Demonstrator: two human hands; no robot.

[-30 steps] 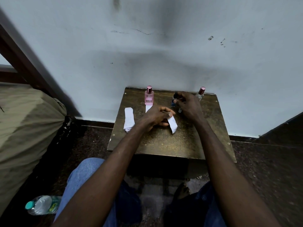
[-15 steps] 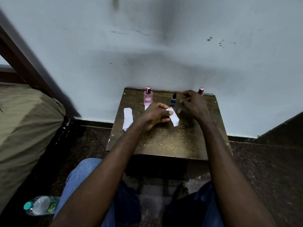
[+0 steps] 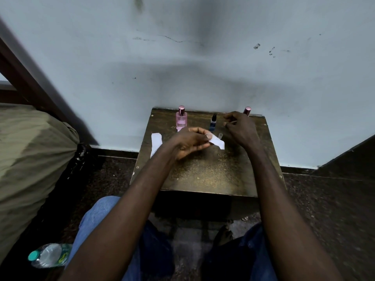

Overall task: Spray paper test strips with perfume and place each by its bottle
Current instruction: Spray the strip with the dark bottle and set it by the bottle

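Note:
My left hand [image 3: 191,141] pinches a white paper strip [image 3: 218,142] above the middle of a small dark wooden table [image 3: 203,173]. A small dark blue bottle [image 3: 212,123] stands uncapped at the back, with its clear cap [image 3: 220,135] on the table just right of the strip. My right hand [image 3: 240,128] hovers right of that bottle with fingers loosely curled, holding nothing I can see. It partly hides a bottle with a maroon cap [image 3: 247,110] at the back right. A pink bottle [image 3: 181,120] stands at the back left, with a strip end showing at its foot.
Spare white strips [image 3: 155,143] lie at the table's left edge. A pale wall rises right behind the table. An olive cloth bundle [image 3: 30,155] fills the left. A plastic water bottle [image 3: 48,255] lies on the dark floor by my left knee.
My right hand let go of the blue bottle and drew back to the right. My left hand lifted the strip slightly toward the bottle.

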